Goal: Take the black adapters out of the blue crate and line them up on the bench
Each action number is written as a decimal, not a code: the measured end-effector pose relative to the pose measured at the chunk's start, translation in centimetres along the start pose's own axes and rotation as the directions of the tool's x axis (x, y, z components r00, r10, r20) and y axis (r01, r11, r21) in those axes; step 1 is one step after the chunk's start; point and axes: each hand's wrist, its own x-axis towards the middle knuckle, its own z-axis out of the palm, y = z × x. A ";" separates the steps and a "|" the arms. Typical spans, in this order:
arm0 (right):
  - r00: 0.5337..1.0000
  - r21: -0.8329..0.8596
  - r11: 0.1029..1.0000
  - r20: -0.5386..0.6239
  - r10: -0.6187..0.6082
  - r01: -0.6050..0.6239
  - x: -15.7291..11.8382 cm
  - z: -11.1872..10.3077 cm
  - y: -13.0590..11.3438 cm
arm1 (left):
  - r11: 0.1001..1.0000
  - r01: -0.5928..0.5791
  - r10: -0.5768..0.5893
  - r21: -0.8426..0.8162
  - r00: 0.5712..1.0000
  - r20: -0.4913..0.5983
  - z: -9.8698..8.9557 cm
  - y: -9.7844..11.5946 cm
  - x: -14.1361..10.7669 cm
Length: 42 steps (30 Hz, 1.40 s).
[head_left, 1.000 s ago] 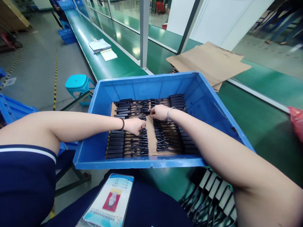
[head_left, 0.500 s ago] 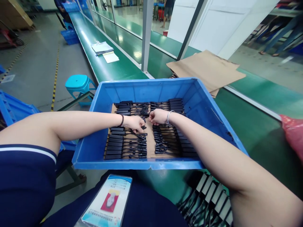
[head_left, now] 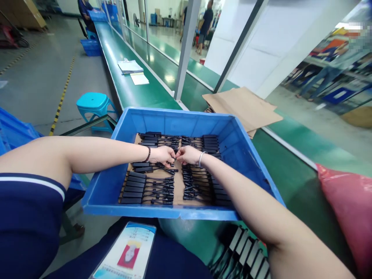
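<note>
A blue plastic crate [head_left: 183,118] holds rows of flat black boxes with short cables [head_left: 133,188], lying on brown cardboard. The cables point inward from both sides to a bare strip of cardboard [head_left: 179,190]. Above that strip my left hand [head_left: 163,155] is closed in a pinch on a small black cable end, partly hidden by the fingers. Fingertip to fingertip with it, my right hand [head_left: 188,155] pinches too; what lies in its fingers is too small to make out. Beneath my left wrist, a few boxes [head_left: 142,167] sit at an angle to the row.
More cabled boxes with pale faces [head_left: 247,248] lie on the green bench at the lower right. Cardboard sheets [head_left: 241,106] rest beyond the crate, a red bag [head_left: 343,209] at the right. Papers [head_left: 130,66] and a blue stool [head_left: 93,102] are left. People stand farther off.
The camera view has shifted, so the crate appears lower and slightly left. My hands have come together, fingertips now meeting over the middle strip.
</note>
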 end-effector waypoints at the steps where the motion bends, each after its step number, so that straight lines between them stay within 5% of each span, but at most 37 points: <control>1: 1.000 -0.014 1.000 -0.003 -0.005 0.005 0.1 0.1 0.2 | 1.000 -0.012 0.012 -0.012 1.000 0.000 0.0 -0.1 0.1; 12: 0.991 -0.197 0.978 -0.099 -0.087 0.066 0.8 0.5 1.3 | 0.999 -0.038 0.039 0.023 0.997 -0.062 -0.3 -0.6 0.5; 23: 0.995 -0.346 0.937 -0.065 -0.071 0.044 -0.2 0.8 -0.1 | 0.994 -0.050 0.062 0.092 0.990 -0.130 -0.4 -0.1 0.2; 30: 0.988 -0.573 0.818 -0.096 -0.120 0.044 -0.5 1.0 -1.4 | 0.998 -0.039 0.044 0.055 0.994 -0.104 -0.2 0.0 0.0; 42: 0.991 -0.596 0.801 -0.062 -0.122 0.062 -0.6 0.5 -1.0 | 1.000 -0.011 0.010 -0.029 0.999 -0.048 -0.7 -0.1 0.8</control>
